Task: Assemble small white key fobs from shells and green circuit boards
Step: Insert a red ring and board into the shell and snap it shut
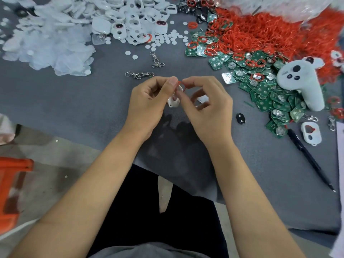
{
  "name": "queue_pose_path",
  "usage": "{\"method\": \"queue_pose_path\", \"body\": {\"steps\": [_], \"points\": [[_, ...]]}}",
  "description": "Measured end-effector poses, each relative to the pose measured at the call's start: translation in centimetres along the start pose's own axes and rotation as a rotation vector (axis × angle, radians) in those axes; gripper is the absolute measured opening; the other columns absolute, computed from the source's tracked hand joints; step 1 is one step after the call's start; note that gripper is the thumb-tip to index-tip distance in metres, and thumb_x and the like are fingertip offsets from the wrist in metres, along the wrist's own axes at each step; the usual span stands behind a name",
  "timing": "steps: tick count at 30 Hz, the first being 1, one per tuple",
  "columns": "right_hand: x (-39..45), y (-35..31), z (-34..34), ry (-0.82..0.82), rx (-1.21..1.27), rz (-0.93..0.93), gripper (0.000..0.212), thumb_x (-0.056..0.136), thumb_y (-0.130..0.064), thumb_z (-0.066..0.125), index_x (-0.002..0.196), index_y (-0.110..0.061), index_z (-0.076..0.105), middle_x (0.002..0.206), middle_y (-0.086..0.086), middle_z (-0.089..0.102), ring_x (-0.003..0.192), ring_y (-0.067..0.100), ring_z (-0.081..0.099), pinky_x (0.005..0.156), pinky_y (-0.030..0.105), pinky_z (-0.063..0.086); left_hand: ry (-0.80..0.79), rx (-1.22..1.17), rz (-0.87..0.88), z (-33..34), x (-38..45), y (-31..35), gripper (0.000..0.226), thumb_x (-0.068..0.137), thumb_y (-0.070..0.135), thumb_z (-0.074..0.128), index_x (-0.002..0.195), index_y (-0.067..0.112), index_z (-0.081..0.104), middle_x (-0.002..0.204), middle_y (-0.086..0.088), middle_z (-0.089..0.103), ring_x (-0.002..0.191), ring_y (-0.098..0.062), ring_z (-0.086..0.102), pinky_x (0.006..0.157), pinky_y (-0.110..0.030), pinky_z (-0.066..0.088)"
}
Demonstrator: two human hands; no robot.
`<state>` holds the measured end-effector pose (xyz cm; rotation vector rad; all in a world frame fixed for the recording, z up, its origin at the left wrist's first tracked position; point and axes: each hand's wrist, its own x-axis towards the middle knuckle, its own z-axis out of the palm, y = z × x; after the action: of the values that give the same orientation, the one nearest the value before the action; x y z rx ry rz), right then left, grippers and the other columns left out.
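Note:
My left hand [149, 101] holds a small white fob shell [173, 102] above the grey table, thumb and fingers curled round it. My right hand [206, 103] pinches a thin red ring [180, 84] against the top of that shell. Most of the shell is hidden by my fingers. Another white piece [202, 99] shows inside my right palm. A heap of green circuit boards [264, 90] lies to the right. A pile of white shells [137, 19] sits at the back centre.
Red rings [260, 32] are heaped at the back right. A white controller [301, 81] lies on the boards. Clear film pieces [46, 43] are piled at the left, metal clasps [139, 74] in the middle. At the right lie a black pen [310, 161], a loose shell [311, 133] and a black pad [240, 118].

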<state>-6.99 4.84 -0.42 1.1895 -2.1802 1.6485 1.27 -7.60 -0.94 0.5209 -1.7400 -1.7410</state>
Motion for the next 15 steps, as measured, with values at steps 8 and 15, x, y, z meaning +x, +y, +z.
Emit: {"method": "queue_pose_path", "body": {"steps": [8,15], "points": [[-0.06,0.12,-0.32,-0.051,-0.123,-0.036,0.020,0.090,-0.013,0.078,0.109,-0.017,0.077,0.105,-0.006,0.069,0.073,0.014,0.064,0.061,0.038,0.054,-0.063,-0.024,-0.015,-0.41,0.10,-0.08,0.024,0.104,0.026,0.063,0.088,0.016,0.077,0.087,-0.001,0.078,0.086,-0.010,0.070,0.084,-0.021,0.051],[0.10,-0.21,-0.38,0.064,-0.093,-0.010,0.015,0.090,-0.016,0.078,0.105,-0.014,0.077,0.099,-0.002,0.070,0.071,0.012,0.063,0.062,0.024,0.049,-0.175,-0.158,-0.041,-0.70,0.36,-0.31,0.019,0.099,0.026,0.060,0.106,0.025,0.078,0.110,-0.006,0.076,0.099,-0.020,0.068,0.080,-0.030,0.054]]}}
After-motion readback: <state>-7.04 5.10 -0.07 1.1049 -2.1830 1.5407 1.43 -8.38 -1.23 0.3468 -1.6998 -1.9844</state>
